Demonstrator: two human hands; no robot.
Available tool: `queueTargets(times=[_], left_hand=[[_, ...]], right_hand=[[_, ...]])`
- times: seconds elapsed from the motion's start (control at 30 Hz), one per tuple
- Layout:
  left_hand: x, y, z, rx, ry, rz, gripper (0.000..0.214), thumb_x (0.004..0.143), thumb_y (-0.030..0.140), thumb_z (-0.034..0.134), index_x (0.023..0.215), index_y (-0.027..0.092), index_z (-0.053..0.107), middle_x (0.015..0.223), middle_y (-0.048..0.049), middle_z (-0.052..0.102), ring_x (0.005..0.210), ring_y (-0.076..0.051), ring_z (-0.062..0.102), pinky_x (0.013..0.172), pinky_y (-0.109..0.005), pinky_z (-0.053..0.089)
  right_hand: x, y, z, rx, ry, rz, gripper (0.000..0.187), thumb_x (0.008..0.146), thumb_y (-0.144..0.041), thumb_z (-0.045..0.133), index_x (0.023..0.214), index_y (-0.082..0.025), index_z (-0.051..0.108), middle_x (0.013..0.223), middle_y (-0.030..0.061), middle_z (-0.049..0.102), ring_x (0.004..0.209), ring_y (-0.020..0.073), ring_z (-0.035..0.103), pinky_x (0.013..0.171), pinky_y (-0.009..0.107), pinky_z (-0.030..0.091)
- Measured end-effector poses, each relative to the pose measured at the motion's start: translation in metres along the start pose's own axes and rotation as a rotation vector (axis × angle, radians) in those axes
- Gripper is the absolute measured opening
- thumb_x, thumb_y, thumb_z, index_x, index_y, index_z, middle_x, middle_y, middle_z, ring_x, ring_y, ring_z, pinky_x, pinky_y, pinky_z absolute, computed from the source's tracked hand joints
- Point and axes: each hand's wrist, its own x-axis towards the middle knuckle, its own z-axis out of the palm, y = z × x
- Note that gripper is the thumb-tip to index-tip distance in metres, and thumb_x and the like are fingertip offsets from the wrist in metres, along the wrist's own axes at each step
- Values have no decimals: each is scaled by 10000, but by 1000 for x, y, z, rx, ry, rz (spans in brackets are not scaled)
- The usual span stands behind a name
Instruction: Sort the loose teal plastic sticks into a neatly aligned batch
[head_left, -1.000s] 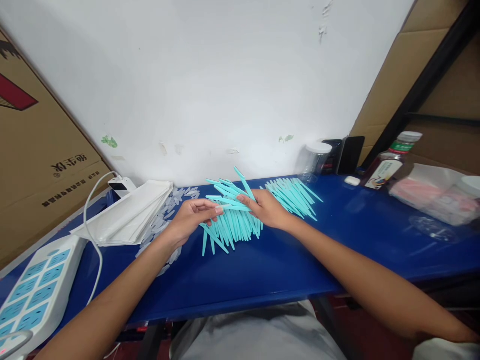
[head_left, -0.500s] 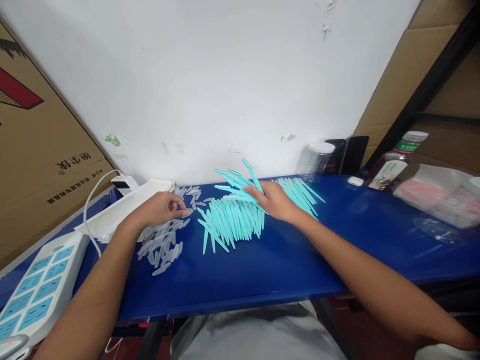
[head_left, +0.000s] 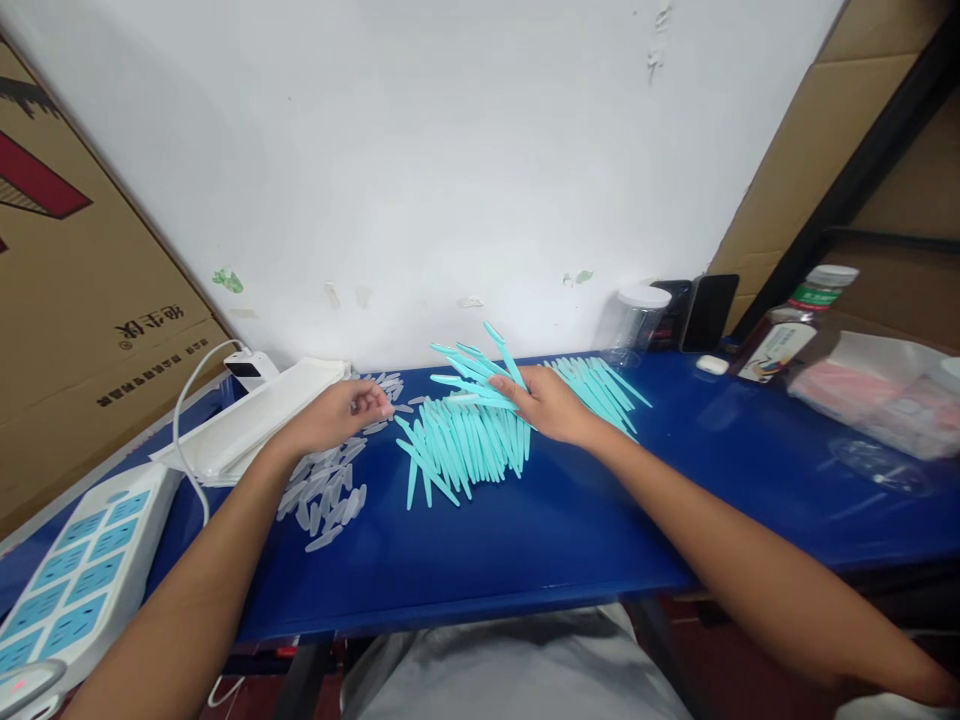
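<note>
My right hand [head_left: 544,400] is closed around a fanned bunch of turquoise eyebrow razors [head_left: 469,372], their slim ends pointing left and up. Below that bunch, a row of more turquoise razors [head_left: 472,445] lies side by side on the blue table [head_left: 480,560]. Another group of razors [head_left: 596,390] lies behind my right wrist. My left hand [head_left: 349,410] hovers at the clear plastic caps [head_left: 330,490], thumb and fingertips pinched together. Whatever is between those fingertips is too small to make out. Part of the cap pile is hidden under this hand.
A white power strip [head_left: 90,560] and white folded sheets [head_left: 255,420] lie at left, with a cable beside them. At right stand a clear jar [head_left: 634,325], a dark phone [head_left: 709,312], a bottle [head_left: 787,325] and a plastic-wrapped pink pack [head_left: 870,390]. A wall rises behind.
My left hand has moved a little right and up, away from the caps toward the razors. My right hand keeps its bunch almost in place.
</note>
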Motion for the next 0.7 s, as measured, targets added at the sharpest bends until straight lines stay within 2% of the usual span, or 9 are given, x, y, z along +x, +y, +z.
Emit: queueTargets(times=[0.1,0.2,0.3,0.43,0.7], left_hand=[[1,15,6,-244,185,22,324,821,496,767,908,188,715,824,-59,702,691,-169,589,623,-263,448],[1,26,18,-506,276,-18,316,817,456,787,915,169,696,849,-81,734,674,-165,606,594,-264,461],[0,32,32,-630,286,-57,309,796,425,817,902,156,706,870,-100,760,675,-164,624,583,-264,464],[-1,36,45,-648,267,-89,336,772,442,841,911,154,737,871,-112,776,654,-164,631,554,-263,450],[-1,38,46,-708,291,-109,340,739,449,870,890,165,759,894,-111,780,624,-147,610,523,-254,427]], right_hand=[[-1,-3,0,10,-29,3,570,1002,-664,416,663,-221,298,562,-31,326,518,133,410,536,268,251],[-2,-5,1,8,-58,-14,571,1012,-657,398,660,-214,325,551,-31,378,519,126,425,544,265,253],[-3,-6,2,3,-65,-14,570,1015,-652,394,659,-209,346,553,-32,394,517,124,446,543,263,247],[-3,-5,3,-2,-57,-16,573,1008,-663,393,658,-214,322,560,-37,355,519,122,428,540,260,242],[-2,-2,2,-16,-43,-10,566,1003,-665,405,669,-218,307,594,-33,310,538,123,405,539,258,257]])
